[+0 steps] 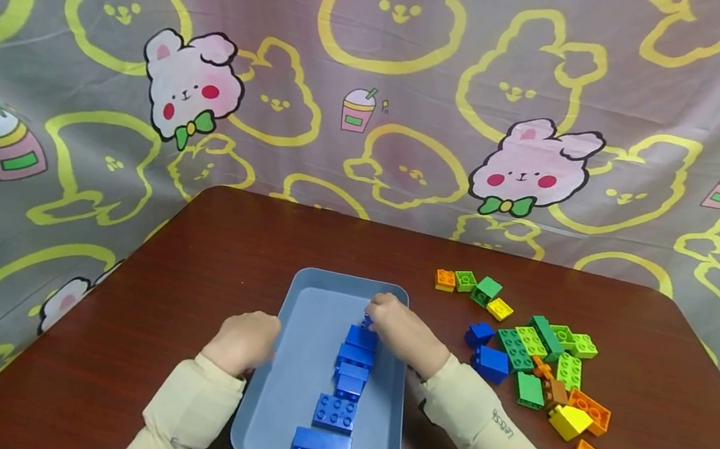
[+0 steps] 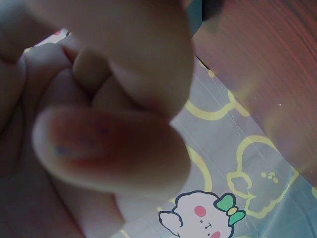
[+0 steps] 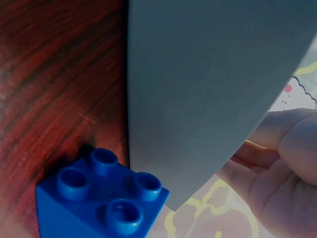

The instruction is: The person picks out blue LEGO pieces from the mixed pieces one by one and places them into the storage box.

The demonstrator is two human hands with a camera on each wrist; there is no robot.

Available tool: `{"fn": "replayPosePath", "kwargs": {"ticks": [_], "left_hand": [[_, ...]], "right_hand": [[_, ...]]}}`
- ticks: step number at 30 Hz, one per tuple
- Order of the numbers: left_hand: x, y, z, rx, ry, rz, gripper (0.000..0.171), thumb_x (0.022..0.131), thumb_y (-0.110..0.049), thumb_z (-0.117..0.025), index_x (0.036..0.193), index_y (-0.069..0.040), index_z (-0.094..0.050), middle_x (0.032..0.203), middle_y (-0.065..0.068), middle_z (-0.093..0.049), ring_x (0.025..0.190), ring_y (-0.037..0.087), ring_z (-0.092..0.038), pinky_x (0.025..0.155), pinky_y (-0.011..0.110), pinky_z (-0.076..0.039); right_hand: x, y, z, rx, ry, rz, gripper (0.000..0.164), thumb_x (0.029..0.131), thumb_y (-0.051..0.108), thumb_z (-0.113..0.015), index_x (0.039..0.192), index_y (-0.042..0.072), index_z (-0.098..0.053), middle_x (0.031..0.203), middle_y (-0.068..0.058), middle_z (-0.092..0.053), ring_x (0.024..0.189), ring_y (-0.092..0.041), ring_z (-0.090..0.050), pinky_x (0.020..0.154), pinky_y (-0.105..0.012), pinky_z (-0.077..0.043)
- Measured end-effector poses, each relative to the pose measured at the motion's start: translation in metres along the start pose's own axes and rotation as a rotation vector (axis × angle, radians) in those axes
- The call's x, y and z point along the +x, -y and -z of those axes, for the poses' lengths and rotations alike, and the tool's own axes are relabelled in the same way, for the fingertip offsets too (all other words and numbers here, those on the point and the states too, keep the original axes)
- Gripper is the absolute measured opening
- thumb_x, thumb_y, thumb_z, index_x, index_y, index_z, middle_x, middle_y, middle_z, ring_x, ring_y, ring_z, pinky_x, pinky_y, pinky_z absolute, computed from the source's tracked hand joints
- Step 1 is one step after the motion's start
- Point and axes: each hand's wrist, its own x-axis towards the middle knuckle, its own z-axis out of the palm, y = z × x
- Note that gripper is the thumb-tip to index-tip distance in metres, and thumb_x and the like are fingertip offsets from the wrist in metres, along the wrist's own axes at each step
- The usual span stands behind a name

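Note:
The blue-grey tray [image 1: 292, 402] lies on the table with a column of blue toy bricks along its right half. Among these are a long blue brick [image 1: 322, 443] at the near end and a six-stud blue brick [image 1: 336, 412] above it. My right hand [image 1: 406, 334] reaches over the tray's far right side. Its fingertips pinch a small blue brick [image 1: 367, 322], mostly hidden by the hand, at the column's far end. At the tray's left rim is my left hand [image 1: 246, 340], its fingers curled and the thumb [image 2: 114, 148] bent in front of them, holding nothing.
Right of the tray, two loose blue bricks [image 1: 490, 363] lie beside a pile of green, yellow, orange and brown bricks [image 1: 552, 349]. Several small bricks [image 1: 487, 290] sit farther back. A patterned curtain [image 1: 407, 106] hangs behind the brown table [image 1: 200, 254].

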Motion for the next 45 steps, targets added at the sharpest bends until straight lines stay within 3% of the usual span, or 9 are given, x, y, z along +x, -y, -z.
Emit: {"fn": "replayPosePath", "kwargs": {"ticks": [13,21,28,36,45], "left_hand": [[0.002,0.000,-0.002,0.003,0.030,0.015,0.032,0.082,-0.002,-0.059,0.052,-0.008,-0.051,0.052,0.010,-0.058,0.043,0.017,-0.052,0.043,0.029,-0.040],[0.002,0.000,-0.003,-0.013,0.034,0.019,0.033,0.083,-0.002,-0.058,0.051,-0.009,-0.048,0.050,0.008,-0.056,0.041,0.016,-0.051,0.042,0.028,-0.038],[0.002,0.001,-0.001,0.001,0.043,0.019,0.030,0.082,-0.002,-0.060,0.054,-0.007,-0.051,0.053,0.010,-0.058,0.044,0.017,-0.052,0.044,0.030,-0.041],[0.002,0.001,-0.002,-0.009,0.033,0.010,0.034,0.083,-0.002,-0.059,0.052,-0.009,-0.046,0.051,0.009,-0.057,0.043,0.017,-0.052,0.043,0.029,-0.040],[0.003,0.001,-0.002,-0.002,0.033,0.008,0.027,0.082,-0.004,-0.062,0.056,-0.007,-0.054,0.053,0.010,-0.061,0.042,0.017,-0.054,0.043,0.029,-0.042]], "right_hand": [[-0.002,0.000,-0.004,-0.011,0.013,0.035,0.012,0.083,0.000,-0.064,0.091,-0.005,-0.071,0.085,-0.017,-0.071,0.075,-0.023,-0.062,0.071,-0.035,-0.060],[-0.006,-0.001,-0.001,-0.058,0.010,0.040,0.016,0.084,0.006,-0.064,0.095,-0.003,-0.071,0.087,-0.015,-0.072,0.078,-0.022,-0.066,0.074,-0.034,-0.060],[-0.018,-0.002,0.013,0.032,-0.086,-0.047,0.023,0.082,0.006,-0.067,0.102,-0.005,-0.069,0.095,-0.018,-0.071,0.087,-0.025,-0.066,0.075,-0.037,-0.060],[-0.032,-0.003,0.017,0.049,-0.107,-0.098,0.024,0.078,0.004,-0.070,0.101,-0.003,-0.070,0.096,-0.017,-0.071,0.089,-0.025,-0.065,0.075,-0.037,-0.060],[-0.048,-0.010,0.022,0.114,-0.146,-0.178,0.018,0.080,0.003,-0.067,0.098,-0.001,-0.071,0.089,-0.014,-0.071,0.082,-0.022,-0.062,0.071,-0.036,-0.060]]}}
